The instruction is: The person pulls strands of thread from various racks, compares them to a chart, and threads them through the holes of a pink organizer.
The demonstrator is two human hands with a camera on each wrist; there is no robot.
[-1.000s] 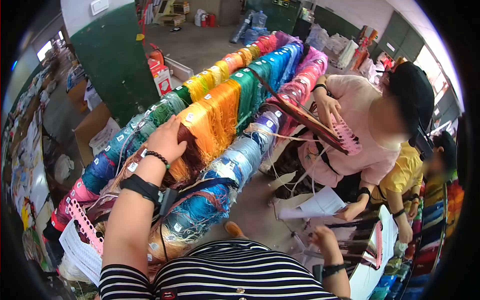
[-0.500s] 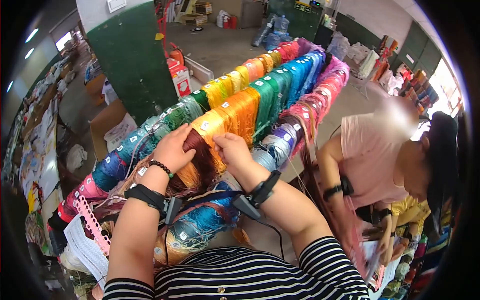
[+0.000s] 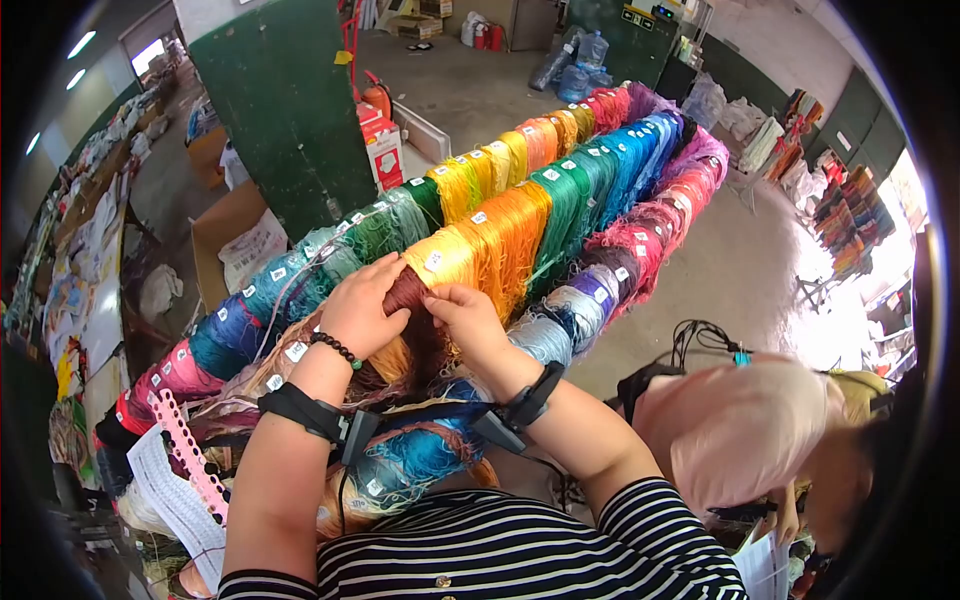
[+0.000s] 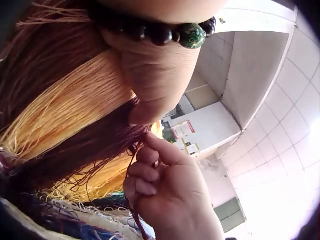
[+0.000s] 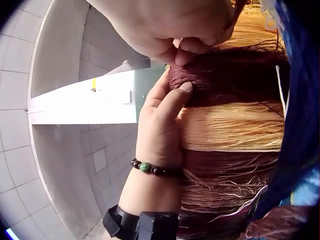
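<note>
A skein of dark maroon thread (image 3: 428,340) hangs over the middle row, between orange-yellow skeins (image 3: 480,250). My left hand (image 3: 362,308) holds the top of it, with the thumb in front and the fingers over the far side, as the right wrist view shows. Close beside it, my right hand (image 3: 468,322) pinches a strand at the skein's upper edge between thumb and forefinger, the other fingers curled. In the left wrist view a thin maroon strand (image 4: 136,220) trails down below the right hand (image 4: 172,185). Under the skein's lower end are tangled blue and white threads (image 3: 420,455).
Rows of labelled skeins in green (image 3: 565,205), pink (image 3: 665,215) and other colours run away from me. A pink punched card (image 3: 190,450) and a printed sheet (image 3: 175,500) lie at the left. Another person (image 3: 740,425) bends close on the right. A green pillar (image 3: 280,120) stands behind.
My right hand has come up from low on the right to the maroon skein and pinches there. The left hand stays on it. The person in pink has moved nearer and bent down.
</note>
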